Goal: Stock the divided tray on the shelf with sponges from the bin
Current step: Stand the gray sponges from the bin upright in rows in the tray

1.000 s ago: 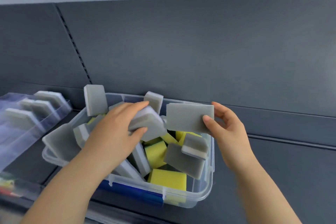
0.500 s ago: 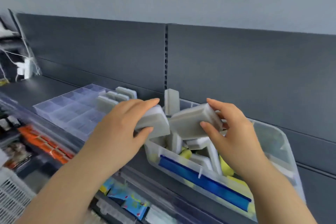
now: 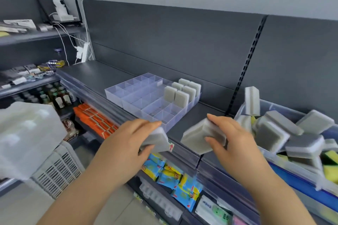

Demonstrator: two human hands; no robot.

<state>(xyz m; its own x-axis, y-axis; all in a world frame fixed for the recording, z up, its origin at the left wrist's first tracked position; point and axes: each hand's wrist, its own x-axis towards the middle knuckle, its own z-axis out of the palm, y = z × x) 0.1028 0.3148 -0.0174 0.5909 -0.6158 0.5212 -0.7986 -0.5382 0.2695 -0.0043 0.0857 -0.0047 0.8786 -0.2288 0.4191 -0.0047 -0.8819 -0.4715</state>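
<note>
My left hand grips a grey-and-white sponge just in front of the near corner of the clear divided tray. My right hand holds a second grey sponge to the tray's right, above the shelf edge. The tray sits on the dark shelf and holds several grey sponges standing upright in its far right compartments; the other compartments show nothing in them. The clear bin at the right is heaped with grey and yellow sponges.
Below the shelf edge hang colourful packets and orange boxes. A white slotted crate and a blurred white object fill the left. Bottles stand on a lower left shelf; cables and a power strip hang at the back.
Both hands have lifted a sponge each out of the bin and carried them left toward the divided tray. The view has swung left, so the bin now lies at the right edge.
</note>
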